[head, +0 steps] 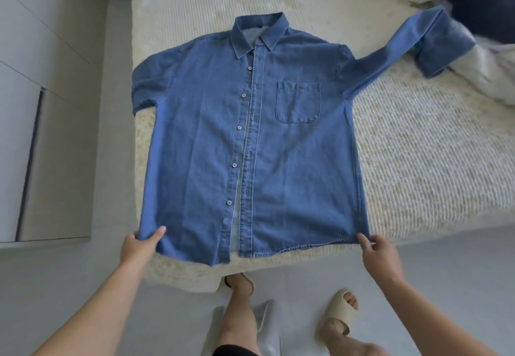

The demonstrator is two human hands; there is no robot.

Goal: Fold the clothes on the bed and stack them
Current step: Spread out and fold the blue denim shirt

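Head view: a blue denim shirt (pixel 250 138) lies face up and spread flat on the cream, ribbed cover of the bed (pixel 418 146), near the bed's near-left corner. Its long axis runs from the near edge of the bed toward the far edge, with the collar (pixel 257 32) pointing away from the person and the hem (pixel 278 249) at the near edge, just short of it. The front is unbuttoned, the two plackets lying side by side down the middle, a row of pale buttons on the panel toward the bed's left edge. A chest pocket (pixel 298 102) sits on the other panel. One sleeve (pixel 412 46) stretches out across the bed toward the far right, its cuff resting against a heap of white and dark clothes (pixel 473 7) at the bed's far-right corner. The opposite sleeve (pixel 145 88) hangs over the bed's left edge, and only its upper part shows.

Both bare arms reach forward from the bottom of the view. The left hand (pixel 139 247) pinches the hem's left corner, thumb on top of the cloth and the fingers hidden beneath it. The right hand (pixel 379 252) pinches the hem's right corner between thumb and curled fingers, the wrist bent slightly inward. The hem corner by the left hand is lifted a little off the cover.

Below the bed's near edge, the person's legs stand on a grey floor (pixel 69 272), the feet in beige slippers (pixel 337 316).
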